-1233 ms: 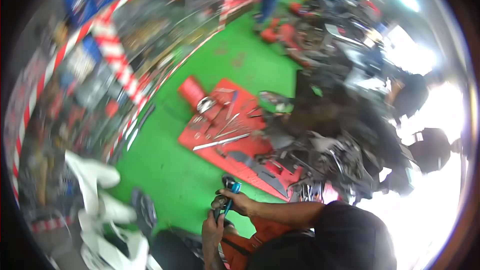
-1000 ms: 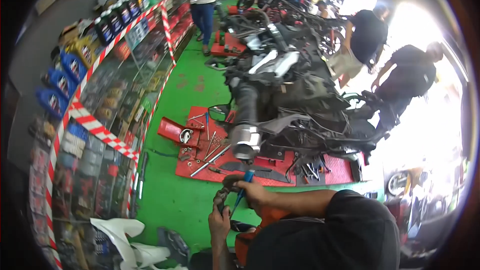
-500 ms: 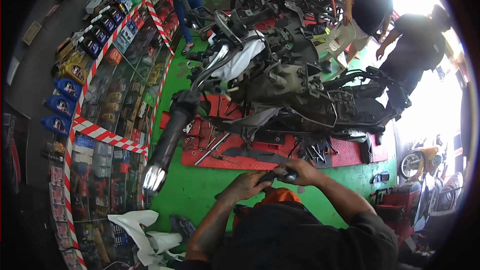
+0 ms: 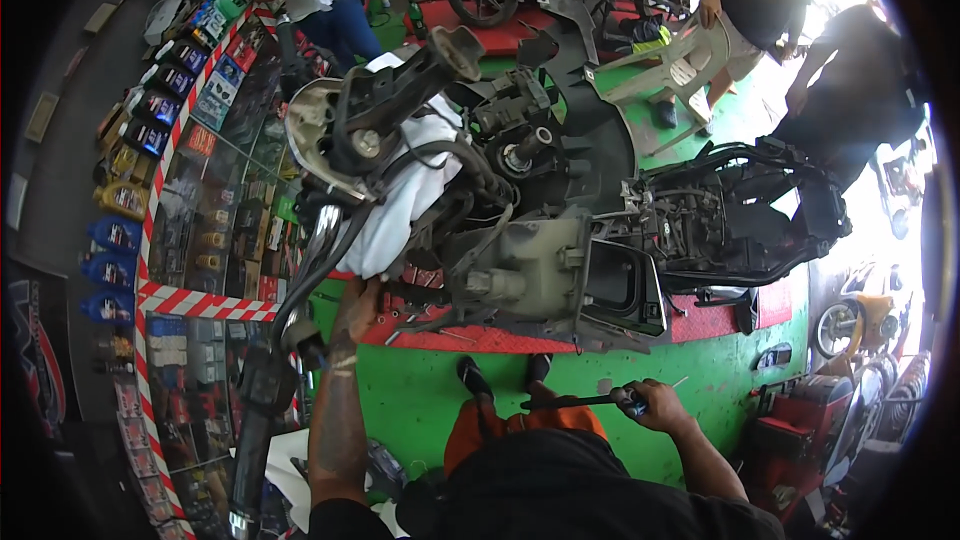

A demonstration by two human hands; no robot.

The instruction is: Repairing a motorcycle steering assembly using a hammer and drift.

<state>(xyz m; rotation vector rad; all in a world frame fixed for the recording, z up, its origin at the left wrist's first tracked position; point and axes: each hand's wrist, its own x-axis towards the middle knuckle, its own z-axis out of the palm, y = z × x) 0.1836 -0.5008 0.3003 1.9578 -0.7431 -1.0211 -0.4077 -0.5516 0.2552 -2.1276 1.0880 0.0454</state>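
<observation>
Gripping a long dark tool (image 4: 572, 402), a worker's right hand (image 4: 652, 406) is keeping its fingers curled together around one end, the bar lying crosswise in front of orange shorts (image 4: 560, 421). A thin shaft (image 4: 681, 381) is jutting from the same fist. The left hand (image 4: 360, 308) is resting near the lower edge of a white cloth (image 4: 405, 210) draped on a stripped motorcycle (image 4: 530, 265), which is standing directly before the worker; its fingers are blurring into shadow, their spread impossible to tell.
</observation>
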